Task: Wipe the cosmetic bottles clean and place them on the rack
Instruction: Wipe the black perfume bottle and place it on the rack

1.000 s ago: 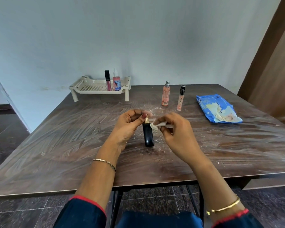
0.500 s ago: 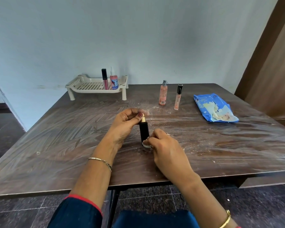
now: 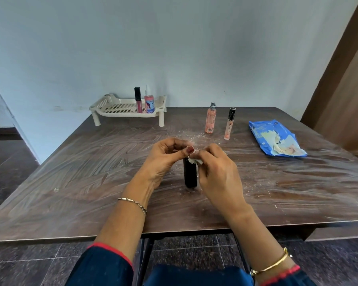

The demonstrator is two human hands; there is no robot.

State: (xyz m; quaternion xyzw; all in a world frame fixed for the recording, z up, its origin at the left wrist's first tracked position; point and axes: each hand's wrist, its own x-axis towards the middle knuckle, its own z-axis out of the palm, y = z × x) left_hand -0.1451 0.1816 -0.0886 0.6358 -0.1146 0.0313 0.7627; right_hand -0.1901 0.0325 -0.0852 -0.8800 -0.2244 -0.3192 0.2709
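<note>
Fingers: those of the left hand (image 3: 163, 159) were curled narrow, thumb and fingertips pinched on the top of the tall black rectangular cosmetic bottle (image 3: 190, 174); those of the right hand (image 3: 217, 172) were closed tight on a small crumpled white wipe (image 3: 195, 161) pressed against the bottle's upper shoulder. The cap itself was hidden beneath both hands.

Head view, one entry. The black bottle stood upright on the streaked, dusty dark brown wooden table (image 3: 70, 182), near its front centre, between the two hands. Well behind it stood a slim peach spray bottle (image 3: 210, 118) and a peach gloss tube with black cap (image 3: 229, 123), side by side and apart. The cream perforated plastic rack (image 3: 120, 108) sat at the far left edge, already bearing a pink gloss tube (image 3: 138, 100) and a short pink spray bottle (image 3: 149, 102). A torn blue wipes packet (image 3: 275, 141) lay at the right.

Risk, as judged: the bottle is tall on a narrow base, so sideways wiping pressure near the top could tip it should the left pinch slacken. Powder on the table could resoil the base.
</note>
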